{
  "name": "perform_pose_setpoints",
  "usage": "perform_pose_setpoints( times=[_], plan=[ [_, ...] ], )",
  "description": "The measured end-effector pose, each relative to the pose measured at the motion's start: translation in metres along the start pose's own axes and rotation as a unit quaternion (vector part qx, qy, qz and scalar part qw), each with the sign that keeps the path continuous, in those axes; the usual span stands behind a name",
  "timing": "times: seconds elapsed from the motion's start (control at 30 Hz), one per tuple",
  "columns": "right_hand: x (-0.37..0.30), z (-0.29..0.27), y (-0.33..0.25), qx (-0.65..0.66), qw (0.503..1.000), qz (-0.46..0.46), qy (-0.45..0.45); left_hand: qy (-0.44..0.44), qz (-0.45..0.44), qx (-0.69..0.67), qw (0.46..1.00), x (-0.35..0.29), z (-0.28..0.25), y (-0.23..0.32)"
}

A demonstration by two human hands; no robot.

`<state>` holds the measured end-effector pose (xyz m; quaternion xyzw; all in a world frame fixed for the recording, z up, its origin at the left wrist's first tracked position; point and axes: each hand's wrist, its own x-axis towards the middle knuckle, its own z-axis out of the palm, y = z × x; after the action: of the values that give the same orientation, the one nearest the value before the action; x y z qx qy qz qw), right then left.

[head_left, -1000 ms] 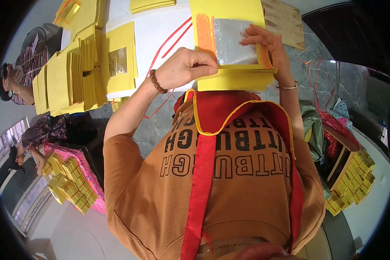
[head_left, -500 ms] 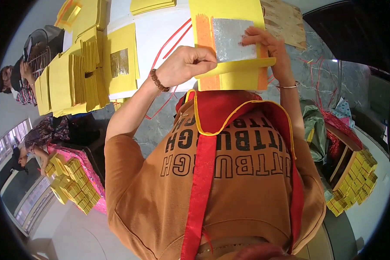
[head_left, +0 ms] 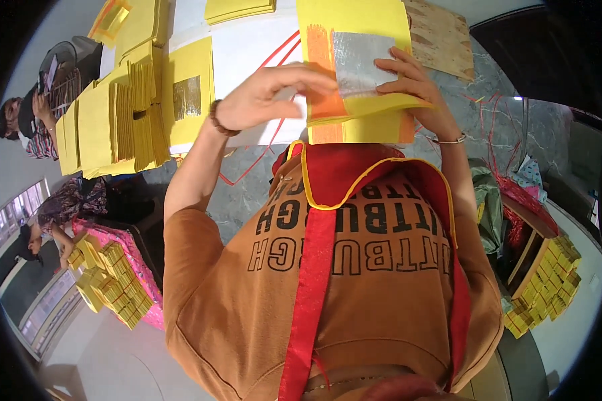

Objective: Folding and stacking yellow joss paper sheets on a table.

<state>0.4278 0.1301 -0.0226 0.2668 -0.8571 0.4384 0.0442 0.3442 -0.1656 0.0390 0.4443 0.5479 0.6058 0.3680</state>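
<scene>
Before me lies a pile of yellow joss paper (head_left: 354, 15) with an orange band and a silver foil square (head_left: 364, 57). Its top sheet's near edge is folded up into a curled flap (head_left: 381, 105). My left hand (head_left: 267, 93), thumb and fingers apart, hovers at the left side of the sheet, its fingertips over the orange band. My right hand (head_left: 421, 90) rests at the right side with fingers spread over the foil. The flap's right end lies against that palm, and the thumb is hidden.
Several stacks of yellow paper (head_left: 107, 120) stand on the left, next to a foil-centred sheet (head_left: 204, 67). Red strings (head_left: 267, 63) lie on the white table. A plywood board (head_left: 441, 37) is at the far right. Bundled paper (head_left: 545, 281) sits lower right; other people are on the left.
My left hand has let go of the flap and moved left, its pinch opening. My right hand has lowered slightly with fingers spread on the foil. The flap has slackened into a curve.
</scene>
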Motion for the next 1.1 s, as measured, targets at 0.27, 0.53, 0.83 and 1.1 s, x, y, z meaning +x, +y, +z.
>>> perform_pose_setpoints(
  times=[0.27, 0.53, 0.83, 1.1],
  plan=[
    [0.000, 0.001, -0.009, 0.029, 0.999, 0.034, 0.030, 0.115, 0.047, 0.585, 0.801, -0.001, 0.022, -0.031],
    [-0.013, -0.013, -0.070, -0.180, 0.983, -0.021, -0.034, 0.112, 0.104, 0.627, 0.764, -0.022, 0.050, -0.012],
    [-0.015, 0.002, -0.062, 0.209, 0.923, 0.317, 0.066, 0.253, 0.002, 0.414, 0.874, -0.011, 0.054, -0.020],
    [0.002, 0.016, -0.064, 0.213, 0.901, 0.300, 0.231, 0.362, -0.136, 0.036, 0.921, 0.003, 0.040, -0.046]
  ],
)
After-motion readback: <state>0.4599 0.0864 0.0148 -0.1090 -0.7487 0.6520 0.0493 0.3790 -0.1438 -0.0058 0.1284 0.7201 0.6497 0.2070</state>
